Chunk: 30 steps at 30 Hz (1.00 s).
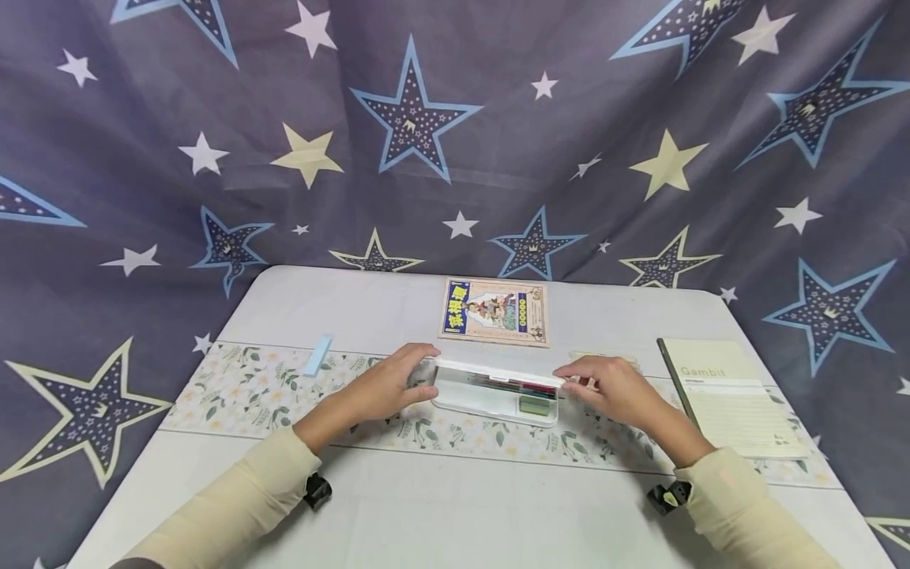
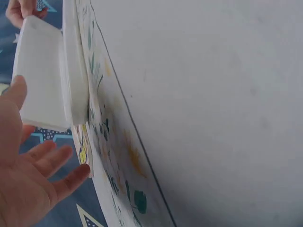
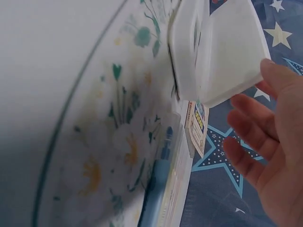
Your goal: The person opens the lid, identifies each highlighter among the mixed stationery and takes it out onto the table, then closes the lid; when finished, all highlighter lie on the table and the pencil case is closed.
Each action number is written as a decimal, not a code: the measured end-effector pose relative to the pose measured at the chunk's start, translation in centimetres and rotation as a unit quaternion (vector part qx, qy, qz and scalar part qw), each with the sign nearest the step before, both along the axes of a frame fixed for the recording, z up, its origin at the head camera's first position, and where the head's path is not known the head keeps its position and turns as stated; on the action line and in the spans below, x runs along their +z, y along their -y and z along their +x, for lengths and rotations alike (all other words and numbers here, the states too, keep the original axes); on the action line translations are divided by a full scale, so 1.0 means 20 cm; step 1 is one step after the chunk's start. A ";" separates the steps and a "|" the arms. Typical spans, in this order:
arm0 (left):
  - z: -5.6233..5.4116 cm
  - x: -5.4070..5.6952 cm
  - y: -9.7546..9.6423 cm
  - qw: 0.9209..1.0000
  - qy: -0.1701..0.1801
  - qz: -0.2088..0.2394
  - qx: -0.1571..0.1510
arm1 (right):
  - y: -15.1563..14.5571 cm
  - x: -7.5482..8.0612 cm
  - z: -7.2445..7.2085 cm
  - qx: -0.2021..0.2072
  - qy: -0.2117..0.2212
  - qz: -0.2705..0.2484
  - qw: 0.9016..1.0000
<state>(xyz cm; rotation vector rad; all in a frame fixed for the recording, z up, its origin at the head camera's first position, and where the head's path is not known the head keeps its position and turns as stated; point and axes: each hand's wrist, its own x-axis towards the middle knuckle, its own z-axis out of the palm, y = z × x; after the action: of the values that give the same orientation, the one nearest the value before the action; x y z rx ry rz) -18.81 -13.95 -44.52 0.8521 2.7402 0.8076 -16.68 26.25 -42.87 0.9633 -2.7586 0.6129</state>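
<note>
A white pencil case (image 1: 462,401) stands on the table with its lid (image 2: 42,75) tilted up. Several thin pens or pencils (image 1: 508,385) lie inside, beside a green block (image 1: 535,405) whose kind I cannot make out. My left hand (image 1: 389,386) pinches the lid's left end, thumb in front and index finger partly hidden behind; its other fingers spread loose. At the opposite end, my right hand (image 1: 620,389) pinches the lid's edge between thumb and fingers, the lower fingers loosely bent.
Behind the case lies an illustrated booklet (image 1: 494,312). A light blue strip (image 1: 318,356) is to the left, a cream notebook (image 1: 732,399) to the right. Near my right hand rests a blue pen (image 3: 158,189) in clear plastic. A floral band (image 1: 242,387) crosses the table.
</note>
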 end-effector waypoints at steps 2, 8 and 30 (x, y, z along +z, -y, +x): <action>0.00 0.00 0.01 1.000 0.001 0.002 -0.007 | 0.00 -0.01 0.01 0.010 0.008 0.015 1.000; -0.02 0.00 -0.02 1.000 0.007 -0.002 -0.015 | 0.02 -0.04 0.02 0.034 0.015 0.056 0.998; -0.03 0.00 -0.10 0.997 0.045 -0.066 -0.022 | 0.11 -0.03 0.02 -0.002 0.082 0.123 0.989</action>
<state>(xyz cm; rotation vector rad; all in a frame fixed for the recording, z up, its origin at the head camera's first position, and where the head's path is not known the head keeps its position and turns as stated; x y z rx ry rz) -19.35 -11.91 -44.55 0.8265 2.6520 0.6321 -16.37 23.97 -43.43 0.9953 -3.0374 0.3704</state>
